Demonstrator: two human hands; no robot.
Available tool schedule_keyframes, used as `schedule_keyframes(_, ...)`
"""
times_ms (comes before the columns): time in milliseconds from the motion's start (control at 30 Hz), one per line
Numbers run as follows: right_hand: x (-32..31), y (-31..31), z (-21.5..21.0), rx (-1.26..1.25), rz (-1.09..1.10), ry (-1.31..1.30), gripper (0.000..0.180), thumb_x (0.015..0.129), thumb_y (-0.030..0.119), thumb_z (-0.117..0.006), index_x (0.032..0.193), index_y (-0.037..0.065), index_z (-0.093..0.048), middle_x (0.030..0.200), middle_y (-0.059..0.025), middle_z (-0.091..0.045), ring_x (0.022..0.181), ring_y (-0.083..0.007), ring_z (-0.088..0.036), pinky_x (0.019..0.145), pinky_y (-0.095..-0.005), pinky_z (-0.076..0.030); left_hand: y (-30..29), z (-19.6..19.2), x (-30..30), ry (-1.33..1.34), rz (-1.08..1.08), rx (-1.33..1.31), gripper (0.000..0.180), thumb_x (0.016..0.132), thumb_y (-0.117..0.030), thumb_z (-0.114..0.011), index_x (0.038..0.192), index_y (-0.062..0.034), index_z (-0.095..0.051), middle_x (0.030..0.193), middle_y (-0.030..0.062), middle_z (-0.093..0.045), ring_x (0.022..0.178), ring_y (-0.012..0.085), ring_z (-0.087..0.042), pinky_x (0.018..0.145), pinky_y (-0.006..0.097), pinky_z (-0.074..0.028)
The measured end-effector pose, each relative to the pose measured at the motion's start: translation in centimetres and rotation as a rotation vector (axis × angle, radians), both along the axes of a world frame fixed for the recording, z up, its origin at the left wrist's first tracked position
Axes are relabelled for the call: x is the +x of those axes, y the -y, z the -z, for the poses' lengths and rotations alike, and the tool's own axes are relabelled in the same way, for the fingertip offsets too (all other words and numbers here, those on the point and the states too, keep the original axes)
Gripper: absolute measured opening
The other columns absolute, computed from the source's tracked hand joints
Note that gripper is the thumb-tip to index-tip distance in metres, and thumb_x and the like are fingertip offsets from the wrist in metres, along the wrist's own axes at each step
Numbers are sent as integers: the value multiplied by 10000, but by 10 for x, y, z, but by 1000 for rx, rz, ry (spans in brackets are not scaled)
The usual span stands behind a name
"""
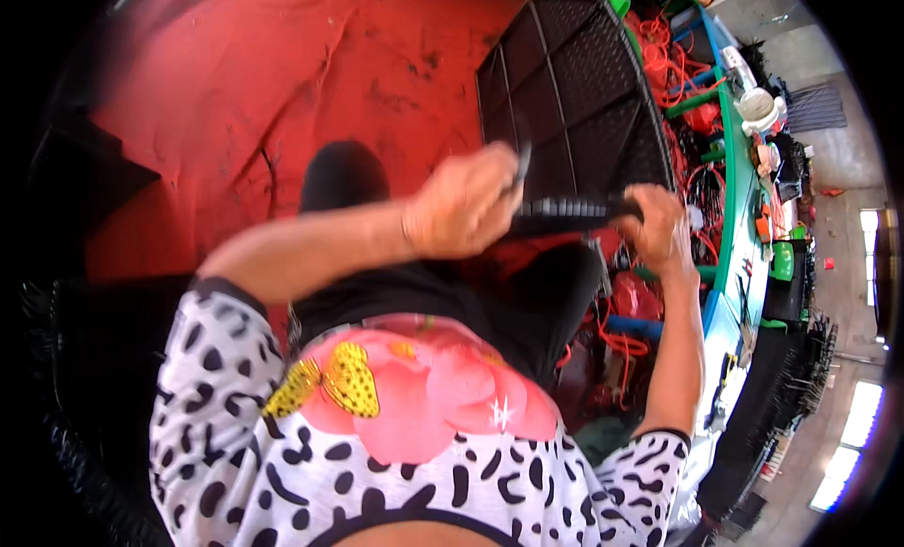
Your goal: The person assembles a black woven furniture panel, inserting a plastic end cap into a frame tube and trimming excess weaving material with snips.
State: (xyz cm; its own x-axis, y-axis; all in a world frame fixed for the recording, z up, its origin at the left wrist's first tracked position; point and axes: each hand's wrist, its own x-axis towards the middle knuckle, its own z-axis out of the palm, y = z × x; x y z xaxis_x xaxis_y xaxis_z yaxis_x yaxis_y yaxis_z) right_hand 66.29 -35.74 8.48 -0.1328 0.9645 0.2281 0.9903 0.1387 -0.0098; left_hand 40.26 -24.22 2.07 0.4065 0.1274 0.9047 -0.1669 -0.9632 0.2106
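My left hand is closed in a fist above my knees, smeared a little by motion. A short grey pointed thing, like a small blade, juts from its fingers. A dark ribbed strip stretches between my two hands. My right hand grips its right end, fingers wrapped round it. The strip's left end meets my left fist; whether those fingers also hold it, I cannot tell.
A black crate with a lattice of ribs stands beyond my hands on a red floor sheet. At right, a green-edged bench carries assorted items. Red tubing tangles beneath it. Dark bristly material lies at lower left.
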Motion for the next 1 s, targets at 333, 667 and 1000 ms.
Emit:
schedule_keyframes(333,-30,-10,-25,-108,239,-73,435,847,417,-545,1053,34,-541,772,-214,-618,769,-422,-587,654,-471,-455,-111,-28,29,106,-272,-55,168,852,-145,-515,763,-4,-501,652,130,-510,601,305,-543,529,398,-415)
schedule_keyframes(667,-64,-36,-24,-58,367,-46,394,878,298,-540,1090,-22,-451,767,-282,-586,763,-452,-572,629,-488,-442,-163,-63,95,95,-482,-163,432,837,-439,-510,837,-7,-516,714,125,-583,693,346,-568,641,438,-429)
schedule_keyframes(1000,-15,-129,-53,90,261,-580,320,870,219,-584,1065,-33,-562,918,-67,-629,818,-112,-545,750,-243,-430,-63,131,41,-403,-312,-818,473,733,-78,-603,1166,26,-444,1120,204,-501,1055,364,-482,888,413,-424)
